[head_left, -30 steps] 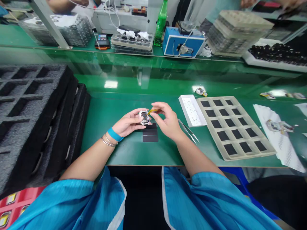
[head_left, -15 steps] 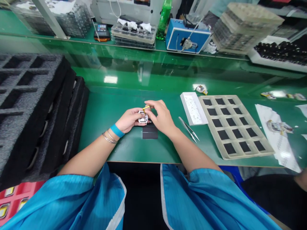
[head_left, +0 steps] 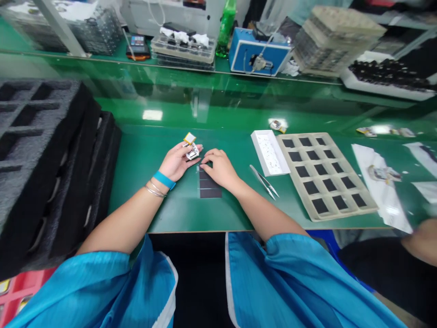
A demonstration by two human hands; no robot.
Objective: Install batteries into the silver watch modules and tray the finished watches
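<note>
My left hand [head_left: 176, 161] grips a small silver-white electronic device housing [head_left: 193, 151] between thumb and fingers. A square silver battery with yellow edges [head_left: 190, 138] stands out from the housing's upper end. Just to the right, my right hand [head_left: 218, 167] has thumb and forefinger pinched at the top end of a sheet of black rectangular pads [head_left: 210, 192]. That sheet lies on the green bench with thin lines between its pads; the hand covers part of it. Whether a pad is lifted from it cannot be made out.
Right of my hands lie tweezers [head_left: 264, 182], a white box of tiny parts [head_left: 271, 152] and a beige tray with black pads [head_left: 305, 180]. Black foam trays [head_left: 68, 182] are stacked left. A blue box [head_left: 256, 52] stands on the back shelf. Another person's arm shows at right.
My right hand has left the device and moved down to the black pad sheet. My left hand has shifted left and up with the device, whose battery now sticks out upward. The view has shifted slightly.
</note>
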